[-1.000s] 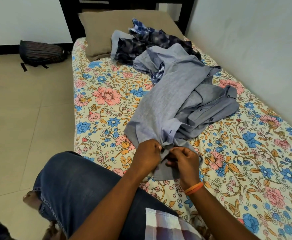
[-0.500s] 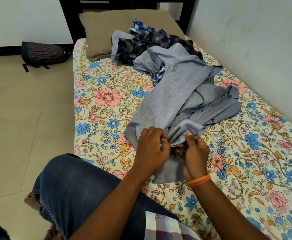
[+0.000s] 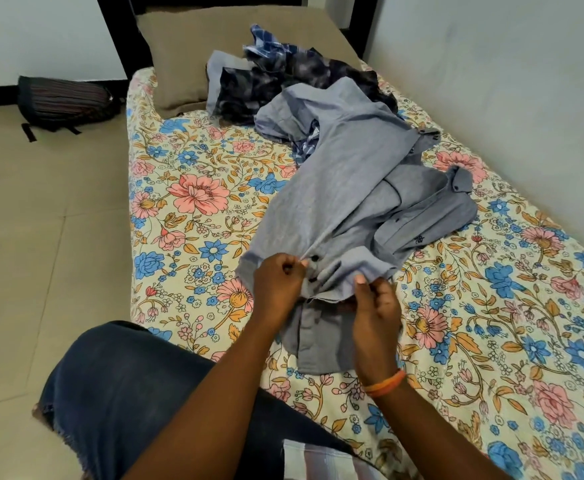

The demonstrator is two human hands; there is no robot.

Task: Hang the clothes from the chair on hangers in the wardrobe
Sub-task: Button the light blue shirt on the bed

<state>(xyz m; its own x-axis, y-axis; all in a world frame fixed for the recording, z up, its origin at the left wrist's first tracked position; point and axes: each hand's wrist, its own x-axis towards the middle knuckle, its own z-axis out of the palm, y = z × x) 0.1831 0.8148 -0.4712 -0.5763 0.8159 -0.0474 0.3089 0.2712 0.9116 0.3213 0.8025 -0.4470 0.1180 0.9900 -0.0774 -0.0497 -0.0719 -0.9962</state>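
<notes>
A grey-blue button shirt (image 3: 349, 188) lies crumpled on the floral bed sheet (image 3: 193, 216), stretched from the pile at the back toward me. My left hand (image 3: 276, 282) pinches the shirt's button strip beside two dark buttons. My right hand (image 3: 375, 299), with an orange band at the wrist, pinches the opposite front edge just to the right. Behind the shirt sits a heap of dark patterned and checked clothes (image 3: 283, 74). No hanger, chair or wardrobe shows in this view.
A brown pillow (image 3: 186, 60) leans at the dark headboard. The wall (image 3: 508, 81) runs along the bed's right side. A dark striped bag (image 3: 62, 102) lies on the tiled floor at left. My jeans-clad knee (image 3: 128, 386) rests against the bed's near edge.
Both hands have moved up the shirt front and drawn apart. The placket has opened out, so two dark buttons now show by my left hand.
</notes>
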